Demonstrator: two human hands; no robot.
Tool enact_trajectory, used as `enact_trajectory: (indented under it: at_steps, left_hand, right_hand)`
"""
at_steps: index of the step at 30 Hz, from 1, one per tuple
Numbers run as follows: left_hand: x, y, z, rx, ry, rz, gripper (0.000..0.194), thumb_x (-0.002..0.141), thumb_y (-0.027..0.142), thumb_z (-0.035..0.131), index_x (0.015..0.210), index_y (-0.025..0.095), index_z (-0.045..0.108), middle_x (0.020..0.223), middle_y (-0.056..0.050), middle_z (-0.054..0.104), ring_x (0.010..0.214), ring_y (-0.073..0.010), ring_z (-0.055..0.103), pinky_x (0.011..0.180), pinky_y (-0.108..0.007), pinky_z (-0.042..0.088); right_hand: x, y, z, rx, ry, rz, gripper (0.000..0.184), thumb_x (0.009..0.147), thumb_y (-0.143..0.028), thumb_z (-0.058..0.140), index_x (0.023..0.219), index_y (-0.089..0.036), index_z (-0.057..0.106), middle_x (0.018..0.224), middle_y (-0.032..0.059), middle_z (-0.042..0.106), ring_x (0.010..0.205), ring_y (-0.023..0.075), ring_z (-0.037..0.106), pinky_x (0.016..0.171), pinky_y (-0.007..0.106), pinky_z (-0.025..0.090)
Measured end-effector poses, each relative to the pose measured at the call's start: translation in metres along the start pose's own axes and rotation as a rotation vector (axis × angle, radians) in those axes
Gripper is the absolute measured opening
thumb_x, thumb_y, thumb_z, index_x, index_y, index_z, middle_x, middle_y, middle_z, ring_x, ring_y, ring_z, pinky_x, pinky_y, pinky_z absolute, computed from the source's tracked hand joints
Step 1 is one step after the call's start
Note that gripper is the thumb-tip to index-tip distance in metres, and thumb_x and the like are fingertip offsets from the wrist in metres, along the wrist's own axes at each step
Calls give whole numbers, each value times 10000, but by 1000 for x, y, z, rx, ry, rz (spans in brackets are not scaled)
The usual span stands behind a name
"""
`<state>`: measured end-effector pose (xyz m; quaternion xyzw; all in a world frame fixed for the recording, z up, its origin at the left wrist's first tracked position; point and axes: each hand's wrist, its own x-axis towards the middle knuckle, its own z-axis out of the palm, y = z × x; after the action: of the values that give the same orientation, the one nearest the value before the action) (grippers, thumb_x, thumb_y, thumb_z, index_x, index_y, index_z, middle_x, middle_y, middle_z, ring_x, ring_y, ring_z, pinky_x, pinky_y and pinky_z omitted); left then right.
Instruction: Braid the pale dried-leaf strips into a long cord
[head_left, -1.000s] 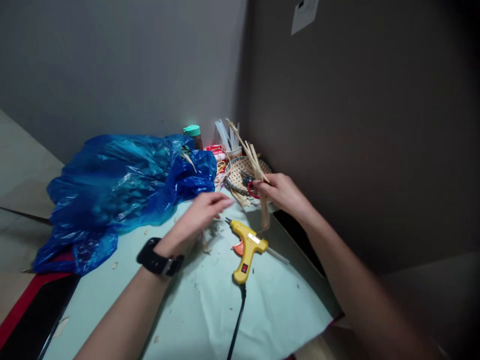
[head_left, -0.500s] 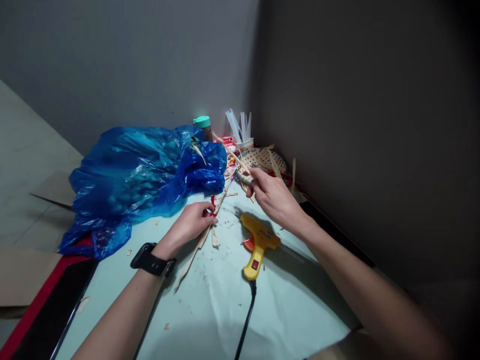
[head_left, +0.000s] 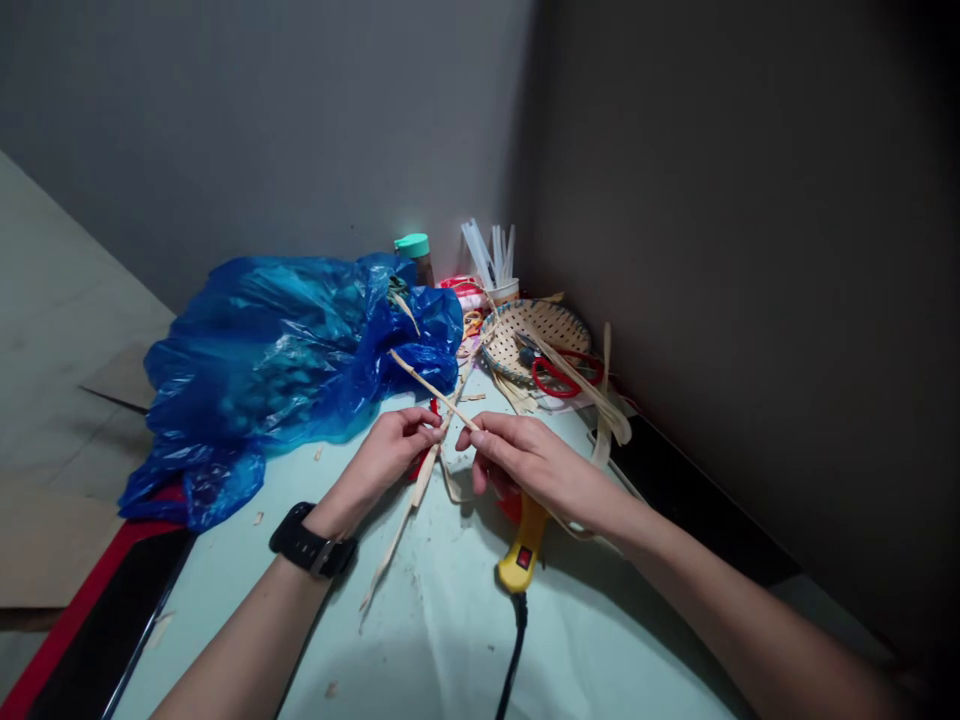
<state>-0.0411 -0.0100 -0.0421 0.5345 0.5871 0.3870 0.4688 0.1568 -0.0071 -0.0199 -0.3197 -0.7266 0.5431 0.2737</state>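
Note:
My left hand [head_left: 386, 455], with a black watch on the wrist, pinches a pale dried-leaf strip [head_left: 424, 478] that slants down toward the front of the table. A small red piece [head_left: 434, 405], perhaps ribbon, shows at its fingertips. My right hand [head_left: 536, 462] is closed on a thin twisted dried-leaf strip [head_left: 421, 382], whose far end points up and left. The two strips cross between my hands, close to the fingertips. Beneath my right hand lies a yellow glue gun [head_left: 517, 565]; its nozzle is hidden by the hand.
A blue plastic bag [head_left: 292, 350] spreads over the back left. Behind my right hand are a woven basket [head_left: 536, 325], red-handled scissors [head_left: 555, 378] and loose strips [head_left: 611, 415]. A cup of glue sticks [head_left: 504, 290] and a green-capped jar [head_left: 414, 248] stand near the wall.
My right hand has come back from the basket toward my left hand, bringing the twisted strip across the other one. It now covers much of the glue gun. My left hand keeps its pinch.

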Motion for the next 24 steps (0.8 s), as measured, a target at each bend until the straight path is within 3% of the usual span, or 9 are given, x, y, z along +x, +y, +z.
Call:
enact_trajectory:
  at_steps: [7,12,17,24]
  left_hand:
    - [3,2,-4,-27,87,59,207,683,294,727,821,143,703,724,-27,636,564,-111,477,509,-227,346]
    - [-4,18,-9,-174,133,140,286,745,288,692,1012,183,696,862,-21,641,637,-96,501,560,-214,381]
    - [-7,28,-7,-392,230,173,135,661,196,747,734,106,680,691,-1,569,503,-50,433,467,-203,334]
    - [-3,26,-9,-407,351,195,101,672,187,694,686,92,662,613,7,518,469,-50,407,398,-183,283]
  right_hand:
    - [1,2,1,-152,2,3,285,982,-337,364,782,-210,522,670,-13,686,404,104,534,481,249,408]
    - [-1,3,7,-258,34,31,296,981,-344,367,757,-209,506,619,-10,638,406,107,504,486,257,359]
    - [-3,-2,14,-357,68,-4,340,982,-323,373,681,-201,478,563,-15,554,518,119,491,559,263,317]
    - [-5,-13,19,-458,16,-42,306,977,-233,348,784,-185,582,565,-37,468,536,98,414,595,251,284]
